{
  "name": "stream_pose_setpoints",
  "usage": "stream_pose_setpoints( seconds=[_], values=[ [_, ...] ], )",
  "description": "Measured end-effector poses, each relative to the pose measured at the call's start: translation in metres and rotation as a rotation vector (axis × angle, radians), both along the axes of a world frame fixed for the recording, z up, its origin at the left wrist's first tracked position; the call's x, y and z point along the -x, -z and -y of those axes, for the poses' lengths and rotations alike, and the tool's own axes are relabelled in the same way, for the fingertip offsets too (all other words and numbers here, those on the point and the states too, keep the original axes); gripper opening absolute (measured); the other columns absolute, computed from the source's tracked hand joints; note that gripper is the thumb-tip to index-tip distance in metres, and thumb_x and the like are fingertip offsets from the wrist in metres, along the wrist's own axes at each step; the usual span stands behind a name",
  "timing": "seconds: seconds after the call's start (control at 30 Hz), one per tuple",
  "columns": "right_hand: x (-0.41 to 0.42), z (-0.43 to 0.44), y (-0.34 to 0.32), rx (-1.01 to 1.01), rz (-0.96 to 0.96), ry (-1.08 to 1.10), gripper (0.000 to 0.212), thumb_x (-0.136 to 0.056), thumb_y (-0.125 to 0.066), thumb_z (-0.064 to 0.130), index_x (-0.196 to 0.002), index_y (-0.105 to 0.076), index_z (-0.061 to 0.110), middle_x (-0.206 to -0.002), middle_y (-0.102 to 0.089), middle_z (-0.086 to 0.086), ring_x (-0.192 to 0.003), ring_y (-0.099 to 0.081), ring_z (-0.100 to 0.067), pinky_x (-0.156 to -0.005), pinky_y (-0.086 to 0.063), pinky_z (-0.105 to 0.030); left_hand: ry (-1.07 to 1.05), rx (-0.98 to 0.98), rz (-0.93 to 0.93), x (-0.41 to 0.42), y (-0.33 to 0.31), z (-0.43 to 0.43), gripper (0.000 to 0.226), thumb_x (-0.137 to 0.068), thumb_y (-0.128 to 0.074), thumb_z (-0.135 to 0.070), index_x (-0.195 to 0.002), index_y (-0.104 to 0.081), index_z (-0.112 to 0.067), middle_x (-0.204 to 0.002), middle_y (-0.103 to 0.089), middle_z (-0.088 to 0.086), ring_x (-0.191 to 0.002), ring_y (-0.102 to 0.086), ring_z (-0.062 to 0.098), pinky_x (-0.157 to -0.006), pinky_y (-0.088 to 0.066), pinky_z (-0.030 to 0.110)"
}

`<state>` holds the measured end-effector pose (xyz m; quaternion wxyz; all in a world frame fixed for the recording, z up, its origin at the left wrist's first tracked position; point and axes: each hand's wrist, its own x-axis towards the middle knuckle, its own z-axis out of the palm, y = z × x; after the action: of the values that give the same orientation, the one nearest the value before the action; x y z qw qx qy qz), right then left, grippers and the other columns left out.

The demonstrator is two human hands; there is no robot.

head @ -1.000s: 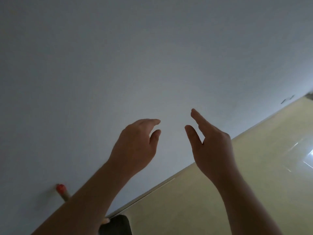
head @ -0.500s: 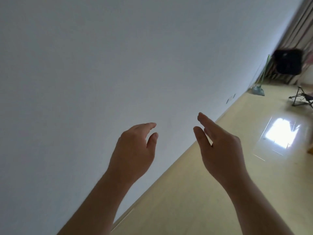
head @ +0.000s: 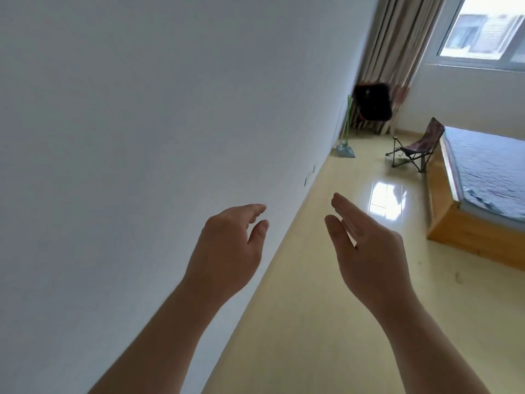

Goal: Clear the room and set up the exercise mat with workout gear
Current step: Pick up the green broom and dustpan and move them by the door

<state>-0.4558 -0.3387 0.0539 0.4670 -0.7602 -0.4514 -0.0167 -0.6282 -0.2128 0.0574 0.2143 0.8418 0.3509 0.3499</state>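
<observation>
Pale yellow floor tiles [head: 326,308] run along a bare white wall [head: 142,123] toward a curtained window [head: 488,27] at the far end of the bedroom.

Both bare forearms are raised in front of the camera. The left hand [head: 227,251] has its fingers loosely curled and apart from the thumb, and it holds nothing. The right hand [head: 366,248] is flatter, fingers together and extended, thumb spread, and it is likewise empty. The two hands are apart and touch neither each other nor the wall.

Beyond them, a green-handled broom [head: 346,137] leans against the wall near the far corner. Just past it a black folding chair [head: 372,105] stands in front of the striped curtain [head: 397,52]. A low camping chair [head: 414,146] sits on the floor just beside the wooden bed frame [head: 454,231], which carries a blue quilted mattress [head: 488,172].

No exercise mat or workout gear shows anywhere in this view, so I cannot tell where they are kept.

My judgement is that the clearing step is in hand, at an early stage, since the chairs and broom occupy the open floor. The next move probably calls for walking to the far end, taking hold of the camping chair by its frame, and shifting it aside to free floor space for the mat.
</observation>
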Motion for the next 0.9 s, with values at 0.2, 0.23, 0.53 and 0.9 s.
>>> stream_pose_setpoints(
  seconds=[0.2,0.23,0.53,0.9],
  values=[
    [-0.112,-0.075,0.007,0.004,-0.051,0.11,0.043,-0.098,-0.061,0.033,-0.14,-0.06,0.028,-0.126,-0.07,0.009,-0.114,-0.067,-0.008,-0.087,-0.03,0.01,0.151,0.062,0.001,-0.135,-0.002,-0.094,0.031,-0.099,-0.064,-0.025,-0.128,-0.071,-0.017,-0.12,-0.074,-0.007,-0.108,-0.069,0.005,-0.1,-0.054,0.033],
    [-0.131,-0.086,0.011,0.004,-0.069,0.123,0.043,-0.098,-0.061,0.033,-0.14,-0.06,0.028,-0.126,-0.069,0.012,-0.115,-0.066,-0.007,-0.087,-0.031,0.01,0.171,0.078,-0.003,-0.157,0.0,-0.106,0.031,-0.098,-0.064,-0.025,-0.127,-0.071,-0.017,-0.119,-0.074,-0.007,-0.107,-0.069,0.005,-0.099,-0.055,0.033],
    [-0.36,-0.202,0.044,-0.058,-0.161,0.112,0.041,-0.098,-0.063,0.03,-0.139,-0.061,0.027,-0.128,-0.067,0.014,-0.116,-0.066,-0.004,-0.089,-0.035,0.006,0.198,0.059,-0.056,-0.379,0.022,-0.218,0.031,-0.098,-0.065,-0.023,-0.127,-0.071,-0.016,-0.119,-0.074,-0.005,-0.107,-0.07,0.007,-0.099,-0.055,0.034],
    [-0.639,-0.359,-0.02,-0.078,-0.133,-0.01,0.041,-0.1,-0.06,0.034,-0.141,-0.058,0.03,-0.119,-0.065,0.02,-0.119,-0.064,-0.003,-0.094,-0.039,-0.008,0.01,0.074,-0.004,-0.622,-0.026,-0.352,0.03,-0.097,-0.065,-0.026,-0.126,-0.071,-0.021,-0.114,-0.075,-0.008,-0.101,-0.071,0.006,-0.096,-0.057,0.035]
  ],
)
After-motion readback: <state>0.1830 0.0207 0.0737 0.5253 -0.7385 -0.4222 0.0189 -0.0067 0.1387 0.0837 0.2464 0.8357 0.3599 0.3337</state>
